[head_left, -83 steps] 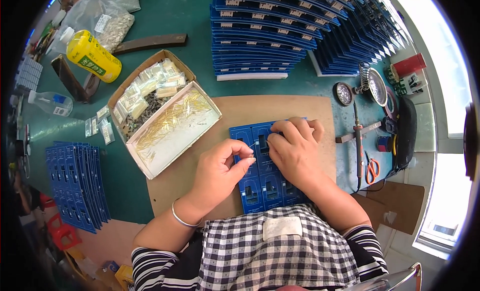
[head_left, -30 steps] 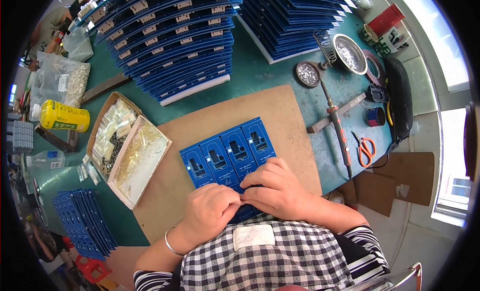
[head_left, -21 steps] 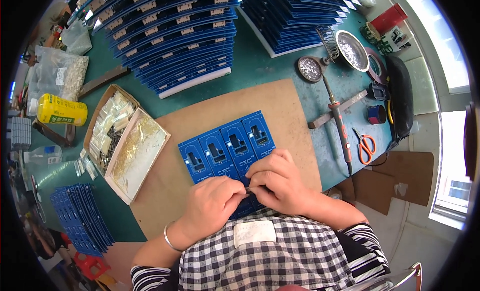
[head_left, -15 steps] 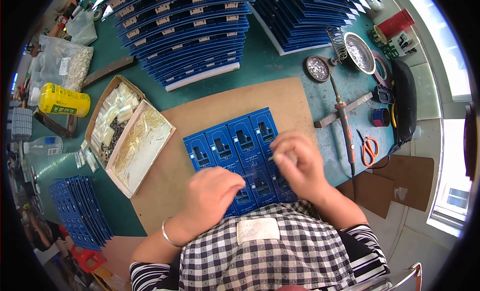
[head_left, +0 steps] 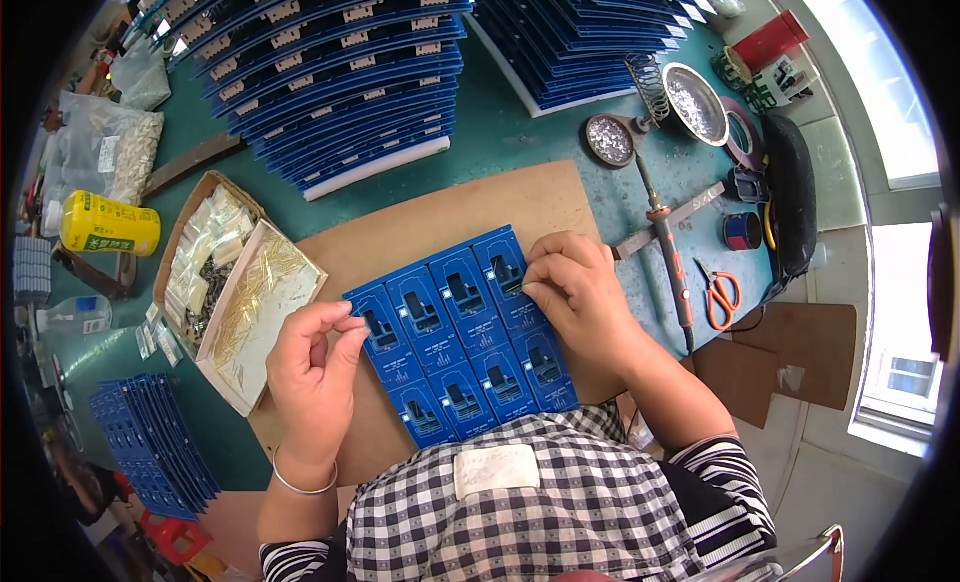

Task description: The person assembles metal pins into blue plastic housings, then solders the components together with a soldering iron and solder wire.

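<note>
A blue circuit board panel with rows of dark cutouts lies on a brown board before me, its near edge against my checked apron. My left hand is at the panel's upper left corner, thumb and fingertips pinched together; whatever is between them is too small to make out. At the upper right edge my right hand is closed too, its fingertips by the last cutout, and they hide what they grip. A tray of thin gold-coloured pins stands left of the panel.
Tall stacks of blue boards stand at the back. To the right are a soldering iron, orange-handled scissors and a metal bowl. A yellow bottle and more upright boards are on the left.
My left hand has moved left and up, from over the panel's lower cells to its upper left corner. The right hand's fingertips have come down to the panel's right edge.
</note>
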The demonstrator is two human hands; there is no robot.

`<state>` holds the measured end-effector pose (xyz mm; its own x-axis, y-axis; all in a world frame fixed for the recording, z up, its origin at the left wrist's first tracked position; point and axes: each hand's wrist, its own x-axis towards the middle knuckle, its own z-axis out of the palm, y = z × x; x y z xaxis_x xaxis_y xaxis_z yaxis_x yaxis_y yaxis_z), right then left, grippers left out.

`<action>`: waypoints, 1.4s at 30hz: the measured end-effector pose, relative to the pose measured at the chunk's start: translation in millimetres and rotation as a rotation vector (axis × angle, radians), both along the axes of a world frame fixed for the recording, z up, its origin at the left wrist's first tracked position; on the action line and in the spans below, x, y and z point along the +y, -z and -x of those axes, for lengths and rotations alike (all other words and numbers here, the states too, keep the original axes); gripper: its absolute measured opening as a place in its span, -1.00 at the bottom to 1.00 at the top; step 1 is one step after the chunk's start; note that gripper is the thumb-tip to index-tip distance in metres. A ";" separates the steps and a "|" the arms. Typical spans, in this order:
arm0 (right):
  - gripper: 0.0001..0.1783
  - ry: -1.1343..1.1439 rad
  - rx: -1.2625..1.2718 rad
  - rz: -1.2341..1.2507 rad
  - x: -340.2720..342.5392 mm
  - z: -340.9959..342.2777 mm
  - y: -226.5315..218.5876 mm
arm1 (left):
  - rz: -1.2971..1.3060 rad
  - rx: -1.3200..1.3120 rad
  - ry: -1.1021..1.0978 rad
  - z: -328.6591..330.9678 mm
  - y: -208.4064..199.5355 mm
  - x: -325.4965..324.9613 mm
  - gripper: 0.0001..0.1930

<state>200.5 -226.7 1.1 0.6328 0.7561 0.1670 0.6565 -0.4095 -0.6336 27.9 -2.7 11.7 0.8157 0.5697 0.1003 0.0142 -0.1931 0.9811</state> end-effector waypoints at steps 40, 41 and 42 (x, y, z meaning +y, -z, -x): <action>-0.59 0.014 -0.482 0.137 -7.8 33.2 -3.3 | 0.545 -0.151 0.213 21.9 5.7 -25.5 -0.86; -0.59 0.013 -0.484 0.135 -9.0 33.2 -2.0 | 0.556 -0.155 0.220 21.4 6.3 -27.3 -0.85; -0.59 0.020 -0.403 0.101 -10.7 33.0 1.3 | 0.569 -0.158 0.228 21.7 6.7 -28.3 -0.83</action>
